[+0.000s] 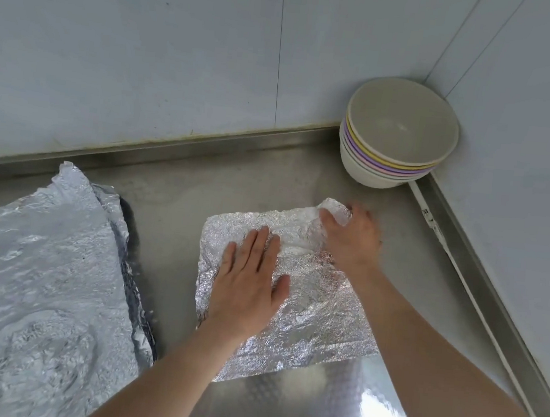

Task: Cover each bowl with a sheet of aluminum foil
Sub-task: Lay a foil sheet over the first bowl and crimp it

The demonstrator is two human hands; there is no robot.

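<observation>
A crumpled sheet of aluminum foil (311, 314) lies flat on the steel counter in front of me. My left hand (247, 279) presses down on its left half with straight fingers. My right hand (351, 238) pinches the sheet's far right corner, which is lifted and curled over my thumb. A stack of several bowls (396, 132), beige on top with yellow, purple and pink rims below, stands uncovered in the back right corner.
A large pile of wrinkled foil sheets (44, 288) covers the counter's left side. A smooth embossed foil piece (309, 407) lies near the front edge. Walls enclose the steel counter (174, 199) at the back and right.
</observation>
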